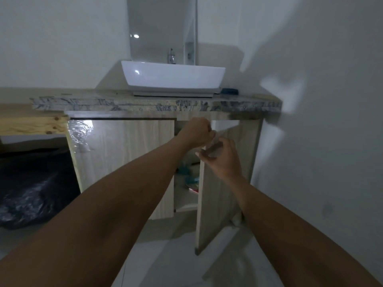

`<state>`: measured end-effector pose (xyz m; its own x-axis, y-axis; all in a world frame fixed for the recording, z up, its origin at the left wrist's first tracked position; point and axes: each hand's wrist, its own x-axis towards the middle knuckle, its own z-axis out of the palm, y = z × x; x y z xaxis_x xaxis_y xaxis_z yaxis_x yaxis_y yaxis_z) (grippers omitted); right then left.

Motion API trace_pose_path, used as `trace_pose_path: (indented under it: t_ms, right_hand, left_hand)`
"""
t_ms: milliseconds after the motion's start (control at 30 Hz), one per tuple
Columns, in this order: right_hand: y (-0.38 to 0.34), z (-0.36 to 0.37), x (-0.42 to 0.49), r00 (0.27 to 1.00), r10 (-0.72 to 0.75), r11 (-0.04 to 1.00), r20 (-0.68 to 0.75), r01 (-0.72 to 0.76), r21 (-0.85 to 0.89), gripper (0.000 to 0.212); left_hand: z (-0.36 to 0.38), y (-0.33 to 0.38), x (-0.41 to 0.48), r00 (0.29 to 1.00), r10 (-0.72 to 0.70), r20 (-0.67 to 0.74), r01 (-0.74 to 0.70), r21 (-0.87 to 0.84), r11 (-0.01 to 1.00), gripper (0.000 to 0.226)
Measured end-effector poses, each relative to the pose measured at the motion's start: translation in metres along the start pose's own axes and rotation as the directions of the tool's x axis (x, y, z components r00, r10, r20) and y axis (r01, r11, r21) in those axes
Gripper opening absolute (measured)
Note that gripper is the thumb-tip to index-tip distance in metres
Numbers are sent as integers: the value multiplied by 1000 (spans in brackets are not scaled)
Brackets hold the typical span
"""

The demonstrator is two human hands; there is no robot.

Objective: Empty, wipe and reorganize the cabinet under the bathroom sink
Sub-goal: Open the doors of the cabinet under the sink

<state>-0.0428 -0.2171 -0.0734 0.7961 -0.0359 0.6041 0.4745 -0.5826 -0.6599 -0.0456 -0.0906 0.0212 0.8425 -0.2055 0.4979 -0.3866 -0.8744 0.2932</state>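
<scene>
My right hand grips the half-open door by its edge, my left hand curls at its top corner (grip unclear), likely to open the cabinet under the sink.

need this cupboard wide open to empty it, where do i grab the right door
Grip the right door by its free left edge near the top corner, coming from the front: no handle shows, it hinges on the right and stands ajar.
</scene>
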Motion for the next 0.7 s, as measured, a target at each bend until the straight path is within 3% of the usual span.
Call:
trace_pose_path:
  t_ms: [300,433,700]
  right_hand:
    - [38,-77,-38,986,-36,997,-164,48,66,42]
    - [58,-113,-55,973,-47,998,-226,36,-51,25]
    - [104,-180,-60,930,-25,986,-367,-39,-165,18]
  left_hand:
    - [24,90,-6,986,144,80,-130,-161,978,23]
    - [46,125,2,973,192,129,-159,-225,961,25]
    - [90,185,28,923,369,106,-321,-312,894,36]
